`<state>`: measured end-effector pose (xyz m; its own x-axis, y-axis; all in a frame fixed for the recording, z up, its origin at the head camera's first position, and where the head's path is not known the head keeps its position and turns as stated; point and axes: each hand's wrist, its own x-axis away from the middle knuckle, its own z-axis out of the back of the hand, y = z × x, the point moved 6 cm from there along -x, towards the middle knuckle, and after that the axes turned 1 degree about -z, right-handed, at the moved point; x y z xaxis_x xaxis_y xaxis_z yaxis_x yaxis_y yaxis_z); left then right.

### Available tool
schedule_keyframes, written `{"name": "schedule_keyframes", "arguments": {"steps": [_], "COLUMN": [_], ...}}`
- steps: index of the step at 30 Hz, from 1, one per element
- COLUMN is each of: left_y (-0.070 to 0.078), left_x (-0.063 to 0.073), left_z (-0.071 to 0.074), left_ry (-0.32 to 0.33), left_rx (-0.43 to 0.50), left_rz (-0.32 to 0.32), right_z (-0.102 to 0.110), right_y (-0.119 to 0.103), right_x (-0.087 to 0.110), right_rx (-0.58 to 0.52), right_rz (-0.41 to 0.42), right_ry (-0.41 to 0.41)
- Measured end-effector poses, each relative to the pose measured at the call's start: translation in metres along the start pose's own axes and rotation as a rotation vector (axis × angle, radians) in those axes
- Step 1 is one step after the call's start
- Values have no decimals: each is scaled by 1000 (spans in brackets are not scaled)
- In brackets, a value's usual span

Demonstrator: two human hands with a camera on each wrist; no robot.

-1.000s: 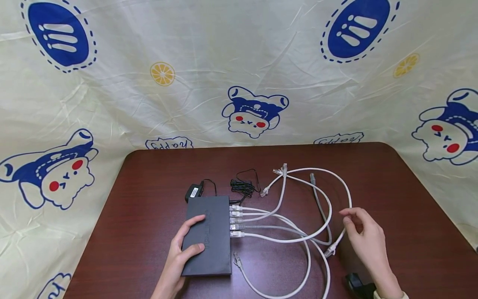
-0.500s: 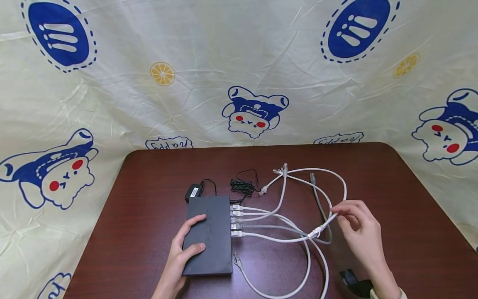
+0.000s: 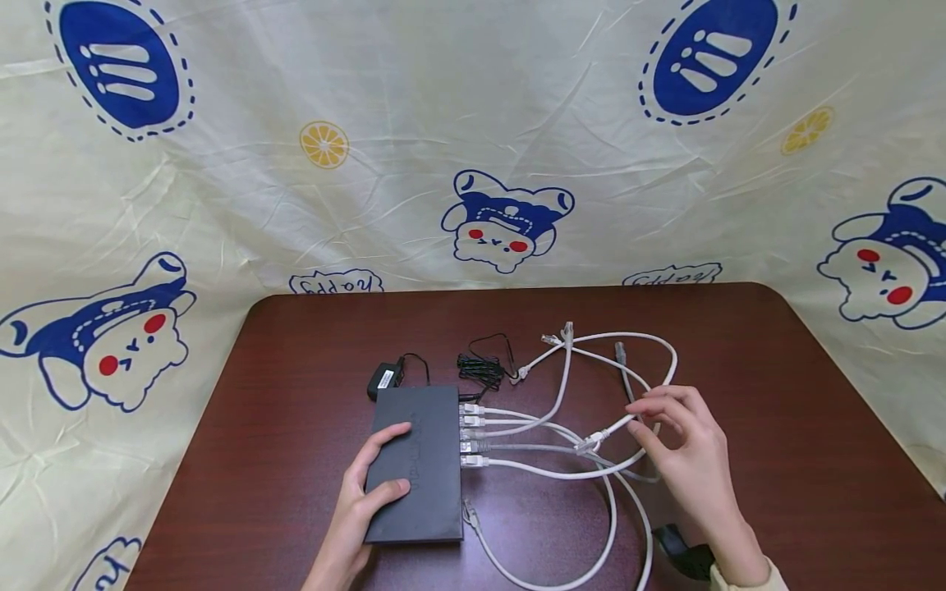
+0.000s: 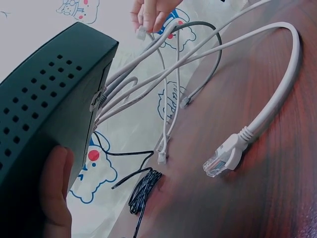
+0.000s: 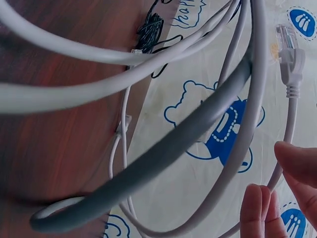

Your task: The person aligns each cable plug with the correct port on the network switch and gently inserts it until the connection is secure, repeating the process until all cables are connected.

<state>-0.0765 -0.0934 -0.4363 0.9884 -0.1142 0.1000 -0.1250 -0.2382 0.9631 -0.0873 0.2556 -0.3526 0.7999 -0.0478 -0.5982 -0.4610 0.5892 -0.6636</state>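
A black network switch [image 3: 421, 476] lies on the brown table [image 3: 310, 361], with several white cables [image 3: 517, 419] plugged into its right side. My left hand [image 3: 380, 461] holds the switch near its left edge, index finger and thumb on top; a finger [image 4: 54, 191] shows against its vented side [image 4: 44, 109]. My right hand [image 3: 641, 425] pinches a white cable just behind its free plug [image 3: 590, 445], lifted above the other cables and to the right of the ports. That plug [image 5: 287, 49] points away from my fingertips [image 5: 257, 208]. Another loose plug [image 3: 469, 512] lies by the switch's near corner.
A black power adapter [image 3: 384, 380] and a bundled black cord [image 3: 480, 369] lie behind the switch. A grey cable [image 3: 626, 382] and further loose plugs [image 3: 557, 335] spread over the table's middle right. A cartoon-printed cloth [image 3: 473, 164] hangs behind. A dark object [image 3: 680, 554] sits by my right wrist.
My right hand has moved left toward the switch, carrying the white cable's plug off the table and closer to the ports. My left hand has stayed on the switch.
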Motion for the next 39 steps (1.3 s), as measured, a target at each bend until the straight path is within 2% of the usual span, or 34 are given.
{"name": "schedule_keyframes", "arguments": {"steps": [8,19,26,33,39], "left_y": [-1,0,-1,0,3], "left_x": [0,0,-1,-1,-1], "left_z": [-1,-2,-3,-4,-7], "left_ry": [-5,-12,-4,-17,-40], "left_rx": [5,14,3,18,43], "left_rz": [-9,-13,-12,3,-10], "right_z": [-7,-16,-22,-27,-37], "right_y": [-4,-11,-14,-22,-26], "right_x": [-1,0,-1,-1,-1], "right_rx": [82,141,103,68,34], "right_rz": [56,107,115,153,161], "right_ry": [6,-43,-97,-105,-191]}}
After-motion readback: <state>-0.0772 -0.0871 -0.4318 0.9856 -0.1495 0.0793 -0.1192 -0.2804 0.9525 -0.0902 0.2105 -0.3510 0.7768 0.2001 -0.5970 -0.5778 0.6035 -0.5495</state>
